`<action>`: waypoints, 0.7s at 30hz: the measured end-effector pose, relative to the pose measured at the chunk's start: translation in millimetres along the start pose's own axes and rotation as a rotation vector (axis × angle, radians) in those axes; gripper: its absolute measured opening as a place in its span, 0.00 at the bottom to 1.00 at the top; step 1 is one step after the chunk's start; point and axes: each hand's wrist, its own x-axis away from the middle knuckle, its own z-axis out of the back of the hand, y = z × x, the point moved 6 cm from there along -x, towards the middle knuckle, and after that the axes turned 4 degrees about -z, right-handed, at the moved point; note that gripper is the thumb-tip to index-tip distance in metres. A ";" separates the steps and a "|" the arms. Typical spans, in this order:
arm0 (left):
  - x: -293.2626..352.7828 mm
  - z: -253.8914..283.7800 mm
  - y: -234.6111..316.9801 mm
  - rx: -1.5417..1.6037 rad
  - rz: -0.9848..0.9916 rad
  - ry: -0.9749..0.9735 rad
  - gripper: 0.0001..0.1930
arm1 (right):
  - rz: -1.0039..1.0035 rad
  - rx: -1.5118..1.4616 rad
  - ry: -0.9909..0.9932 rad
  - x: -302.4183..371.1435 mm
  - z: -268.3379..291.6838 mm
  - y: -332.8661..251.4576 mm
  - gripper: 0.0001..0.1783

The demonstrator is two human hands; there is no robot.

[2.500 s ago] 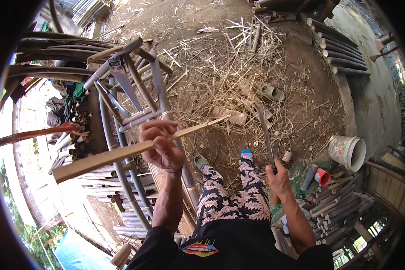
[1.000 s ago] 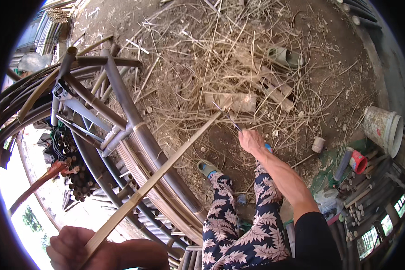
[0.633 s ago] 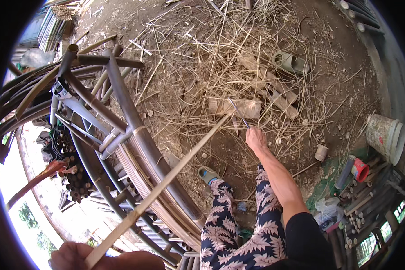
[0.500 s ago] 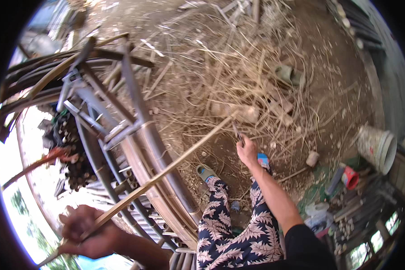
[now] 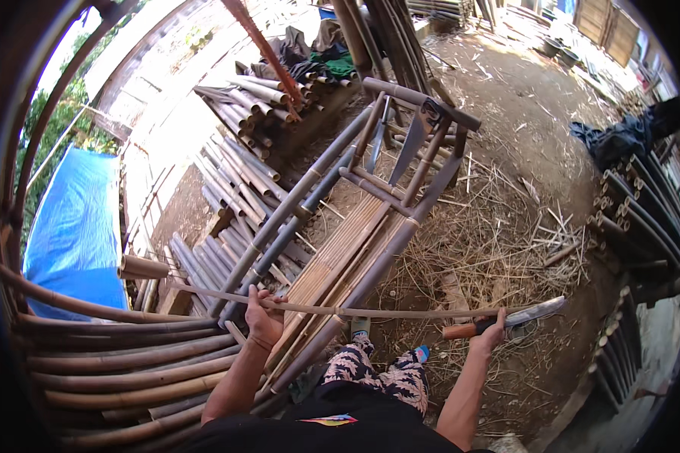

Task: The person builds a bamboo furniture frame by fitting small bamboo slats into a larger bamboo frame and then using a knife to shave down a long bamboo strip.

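A long, thin bamboo strip [image 5: 385, 312] lies nearly level across the front of my body. My left hand [image 5: 264, 317] closes around it left of its middle, and the strip's left end sticks out beyond my fingers. At the other end, my right hand [image 5: 491, 332] grips a large knife with a wooden handle [image 5: 459, 331]. Its broad, pale blade [image 5: 538, 310] points outward to the right. The strip's right end meets the fingers of this hand; whether they pinch it too is hard to tell. Below the strip's left half stands a bamboo bench [image 5: 378, 268] with split slats along its length.
A handsaw [image 5: 414, 143] hangs on the bench's far frame. Cut bamboo poles [image 5: 234, 170] lie in piles at left, and long poles [image 5: 128, 362] stretch along the lower left. Shavings [image 5: 461, 264] litter the ground. More bamboo [image 5: 638, 200] is stacked at right. A blue tarp [image 5: 75, 226] hangs far left.
My view has swung left and up. The strip, slanted before, now lies almost level. My right hand with the knife has come to its right end, and my left hand sits farther in along it.
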 end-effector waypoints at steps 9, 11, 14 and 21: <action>102.9 -106.6 9.5 -1.270 -1.218 -1.020 0.22 | 0.309 0.284 -0.470 135.4 -115.3 27.3 0.16; 44.5 -92.9 -20.6 -1.277 -0.555 -1.319 0.20 | 0.302 0.324 -0.617 192.8 -145.0 48.8 0.16; 15.3 -84.1 -21.9 -1.028 0.226 -1.498 0.18 | 0.480 0.558 -0.750 213.1 -168.9 43.5 0.22; -16.6 -97.8 13.9 -0.607 0.391 -1.149 0.13 | 1.471 1.341 -0.592 278.1 -201.2 23.4 0.34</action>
